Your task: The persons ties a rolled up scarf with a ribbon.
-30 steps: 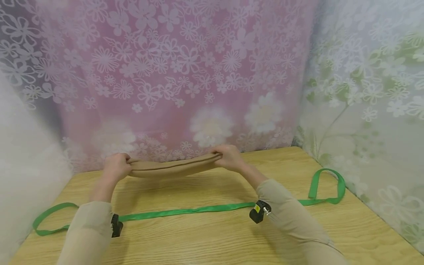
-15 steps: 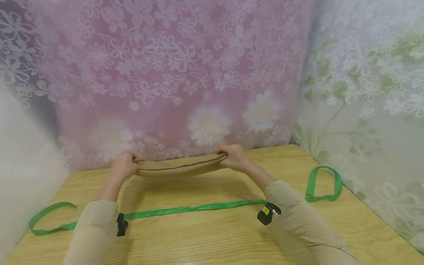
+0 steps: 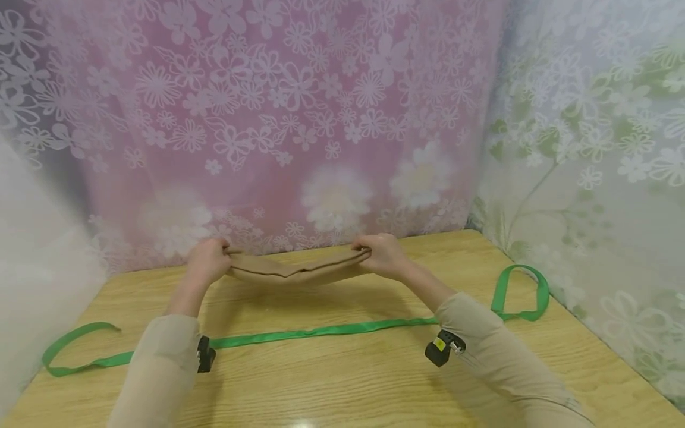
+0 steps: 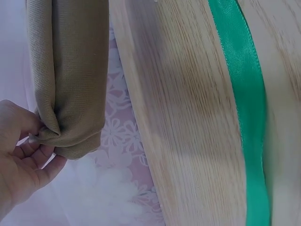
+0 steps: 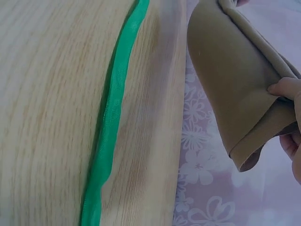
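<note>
The folded brown cloth [image 3: 299,274] is suspended between the 2 hands, raised off the bench [image 3: 321,386] near its far edge. The grip of the left hand [image 3: 211,261] is clamped on the left end of the cloth: thumb and fingers pinch a gathered corner. The grip of the right hand [image 3: 384,254] is clamped on the right end, with the thumb on the near face and fingers behind. The cloth spans the gap lengthwise, sags at the middle and shows a V-shaped dip along its upper fold. At the right end, the layers part at the lower corner. A shadow lies on the bench beneath.

A green ribbon [image 3: 326,330] lies across the bench, nearer the person than the cloth and apart from it. Its left end forms an open curve; its right end forms a loop. The 2 beige sleeves pass over it. Each forearm carries 1 black camera, left [image 3: 206,355] and right [image 3: 440,351]. A pink floral curtain [image 3: 294,119] hangs behind the bench.
</note>
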Demonstrator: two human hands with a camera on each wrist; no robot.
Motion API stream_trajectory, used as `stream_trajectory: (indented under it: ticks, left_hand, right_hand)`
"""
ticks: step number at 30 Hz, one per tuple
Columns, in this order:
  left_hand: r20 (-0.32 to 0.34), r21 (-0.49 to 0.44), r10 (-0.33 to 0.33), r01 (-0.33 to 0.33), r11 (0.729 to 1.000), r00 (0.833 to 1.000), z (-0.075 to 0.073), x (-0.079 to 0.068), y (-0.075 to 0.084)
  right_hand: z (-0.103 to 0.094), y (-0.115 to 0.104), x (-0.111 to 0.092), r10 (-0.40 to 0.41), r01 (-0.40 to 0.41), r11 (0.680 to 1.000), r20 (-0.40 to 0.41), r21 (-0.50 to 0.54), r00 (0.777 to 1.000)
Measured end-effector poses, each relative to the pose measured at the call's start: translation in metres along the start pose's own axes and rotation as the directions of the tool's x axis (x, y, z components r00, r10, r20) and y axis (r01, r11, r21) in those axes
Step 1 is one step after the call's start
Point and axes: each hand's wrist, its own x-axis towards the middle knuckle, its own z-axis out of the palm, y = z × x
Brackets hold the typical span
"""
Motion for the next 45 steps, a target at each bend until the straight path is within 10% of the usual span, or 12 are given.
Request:
stream_trajectory:
  ticks: [45]
  left_hand:
    - [-0.012,0.017,0.122,-0.122,0.992,0.992,0.040,0.022,0.066]
  right_hand:
    - [-0.072,-0.052,-0.051,-0.027,0.026,0.997,-0.015,-0.075,1.000]
